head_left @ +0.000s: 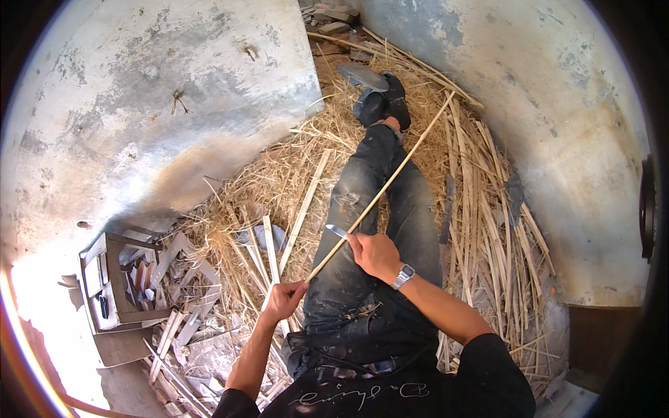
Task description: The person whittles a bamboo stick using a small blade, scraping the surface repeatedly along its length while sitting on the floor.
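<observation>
A long, thin bamboo strip (pixel 397 173) runs slantwise over my outstretched legs, from my lap up toward the far right. My left hand (pixel 284 301) is closed round its near end. Further along, my right hand (pixel 377 257), with a watch on the wrist, grips a knife whose handle is hidden in the fingers. The short, shiny knife blade (pixel 336 230) points left and lies across the strip. Below both hands are my dusty dark trousers (pixel 348 272), with a few shavings on the lap.
Pale curled shavings (pixel 279 174) heap around my legs. Many long split strips (pixel 481 209) lie along the right wall. At the left, a wooden box (pixel 104 279) holds small items, with scraps beside it. A worn wall (pixel 209 83) rises at the far left. Dark shoes (pixel 394 101) rest on the shavings.
</observation>
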Tool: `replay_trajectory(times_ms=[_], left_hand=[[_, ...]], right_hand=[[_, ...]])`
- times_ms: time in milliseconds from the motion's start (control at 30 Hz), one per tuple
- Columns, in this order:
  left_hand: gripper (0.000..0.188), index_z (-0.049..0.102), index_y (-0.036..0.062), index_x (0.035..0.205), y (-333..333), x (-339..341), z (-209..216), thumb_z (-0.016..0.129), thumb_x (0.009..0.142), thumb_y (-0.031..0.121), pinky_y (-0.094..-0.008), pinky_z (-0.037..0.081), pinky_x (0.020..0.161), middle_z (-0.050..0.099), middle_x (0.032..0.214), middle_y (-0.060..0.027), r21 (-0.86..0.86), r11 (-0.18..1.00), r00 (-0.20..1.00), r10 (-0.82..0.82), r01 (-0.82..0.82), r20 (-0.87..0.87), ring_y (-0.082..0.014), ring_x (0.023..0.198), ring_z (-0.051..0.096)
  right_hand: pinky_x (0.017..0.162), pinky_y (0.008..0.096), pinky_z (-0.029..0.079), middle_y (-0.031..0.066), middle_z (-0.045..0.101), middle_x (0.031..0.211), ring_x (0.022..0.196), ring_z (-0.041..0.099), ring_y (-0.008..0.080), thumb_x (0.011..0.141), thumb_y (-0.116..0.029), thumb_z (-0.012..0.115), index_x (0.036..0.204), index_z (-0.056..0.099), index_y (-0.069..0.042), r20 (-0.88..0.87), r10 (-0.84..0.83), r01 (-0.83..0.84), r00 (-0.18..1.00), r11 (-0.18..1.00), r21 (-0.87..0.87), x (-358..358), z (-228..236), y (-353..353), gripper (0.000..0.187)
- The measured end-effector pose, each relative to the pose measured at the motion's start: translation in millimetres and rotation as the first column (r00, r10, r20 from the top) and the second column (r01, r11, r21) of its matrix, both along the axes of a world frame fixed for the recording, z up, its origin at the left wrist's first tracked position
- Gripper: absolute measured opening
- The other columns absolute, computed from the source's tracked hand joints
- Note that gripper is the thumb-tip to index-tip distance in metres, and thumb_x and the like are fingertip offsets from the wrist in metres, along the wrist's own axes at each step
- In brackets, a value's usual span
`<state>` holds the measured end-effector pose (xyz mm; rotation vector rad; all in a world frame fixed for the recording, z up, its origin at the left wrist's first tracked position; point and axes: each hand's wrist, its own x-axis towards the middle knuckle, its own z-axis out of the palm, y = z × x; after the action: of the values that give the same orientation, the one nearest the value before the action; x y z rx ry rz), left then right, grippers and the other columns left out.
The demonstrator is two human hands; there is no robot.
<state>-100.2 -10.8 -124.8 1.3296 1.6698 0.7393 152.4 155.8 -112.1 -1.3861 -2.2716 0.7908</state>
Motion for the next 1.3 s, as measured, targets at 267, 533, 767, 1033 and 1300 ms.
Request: replay_trajectory(times_ms=[267, 533, 767, 1033, 1300], left_hand=[[0.043, 0.075, -0.0056, 0.087, 5.4, -4.8, -1.5, 0.064, 0.108, 0.03, -0.0312, 0.034, 0.049, 0.047, 0.056, 0.0024, -0.16, 0.987, 0.99, 0.034, -0.012, 0.137, -0.0052, 0.056, 0.039], [0.046, 0.074, -0.0072, 0.097, 2.7, -15.7, -9.9, 0.062, 0.109, 0.036, -0.0285, 0.028, 0.045, 0.043, 0.055, 0.0051, -0.283, 0.959, 0.943, 0.076, 0.02, 0.325, -0.0054, 0.048, 0.035], [0.045, 0.073, -0.0075, 0.101, 14.3, -12.6, -3.7, 0.06, 0.11, 0.034, -0.0284, 0.026, 0.045, 0.04, 0.054, 0.0058, -0.3, 0.952, 0.927, 0.053, 0.065, 0.372, -0.005, 0.048, 0.034], [0.045, 0.075, -0.0052, 0.094, 10.5, -7.3, -5.2, 0.061, 0.109, 0.035, -0.0299, 0.029, 0.045, 0.044, 0.053, 0.0046, -0.202, 0.978, 0.967, 0.004, 0.049, 0.255, -0.0056, 0.048, 0.038], [0.042, 0.071, -0.0073, 0.089, 20.1, 10.0, 17.4, 0.065, 0.106, 0.031, -0.0389, 0.037, 0.05, 0.043, 0.054, -0.0101, -0.084, 0.996, 1.0, 0.013, -0.013, -0.003, -0.0111, 0.055, 0.038]], right_hand=[[0.058, 0.0554, 0.049, 0.0245, 0.065, 0.07, 0.067, 0.065, 0.0468, 0.108, -0.036, 0.052, 0.077, 0.068, -0.003, -0.132, -0.366, 0.38, 0.921, 0.919, 0.104, 39.8, -0.8, 94.0, 0.048], [0.058, 0.0567, 0.051, 0.0216, 0.066, 0.066, 0.061, 0.065, 0.0449, 0.106, -0.038, 0.053, 0.078, 0.071, -0.008, 0.024, 0.02, -0.019, 1.0, 0.999, -0.032, 10.0, -2.8, 11.5, 0.044], [0.057, 0.0551, 0.047, 0.0261, 0.062, 0.069, 0.066, 0.063, 0.048, 0.108, -0.035, 0.054, 0.077, 0.067, -0.003, -0.052, -0.137, 0.142, 0.989, 0.984, 0.104, 27.5, -8.5, 53.5, 0.046], [0.059, 0.0558, 0.051, 0.0238, 0.065, 0.067, 0.063, 0.066, 0.0456, 0.108, -0.041, 0.051, 0.076, 0.07, -0.004, -0.083, -0.216, 0.218, 0.973, 0.976, 0.019, 35.2, 0.3, 56.7, 0.052], [0.059, 0.0561, 0.052, 0.0245, 0.065, 0.068, 0.063, 0.066, 0.0468, 0.106, -0.041, 0.055, 0.078, 0.071, -0.005, 0.028, 0.116, -0.114, 0.993, 0.991, -0.073, 13.3, 0.7, -7.5, 0.049]])
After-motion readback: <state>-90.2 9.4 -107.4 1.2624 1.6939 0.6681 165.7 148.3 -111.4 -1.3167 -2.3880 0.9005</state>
